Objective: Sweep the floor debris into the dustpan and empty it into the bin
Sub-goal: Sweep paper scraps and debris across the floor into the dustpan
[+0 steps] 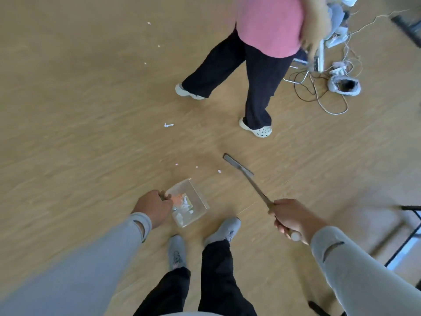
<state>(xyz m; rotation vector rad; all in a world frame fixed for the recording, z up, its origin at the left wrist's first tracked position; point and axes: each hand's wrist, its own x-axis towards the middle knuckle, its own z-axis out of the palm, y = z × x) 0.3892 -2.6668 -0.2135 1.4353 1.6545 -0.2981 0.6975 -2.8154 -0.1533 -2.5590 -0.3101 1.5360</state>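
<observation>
My left hand [153, 207] grips the handle of a clear plastic dustpan [197, 197] resting on the wooden floor just ahead of my feet. White and orange scraps lie inside the pan. My right hand [290, 218] is closed around the handle of a broom [252, 183]; its narrow dark head sits on the floor to the right of the pan's mouth. Three small paper bits [197, 166] lie between the pan and the broom head. A larger white scrap [168, 125] lies farther out, and tiny bits [149, 23] are scattered at the far left. No bin is in view.
Another person in a pink top, black trousers and white clogs [256, 131] stands on the floor ahead. Tangled cables [319, 92], a metal stand and a grey shoe [344, 85] lie at the far right. A black chair frame [407, 238] is at my right.
</observation>
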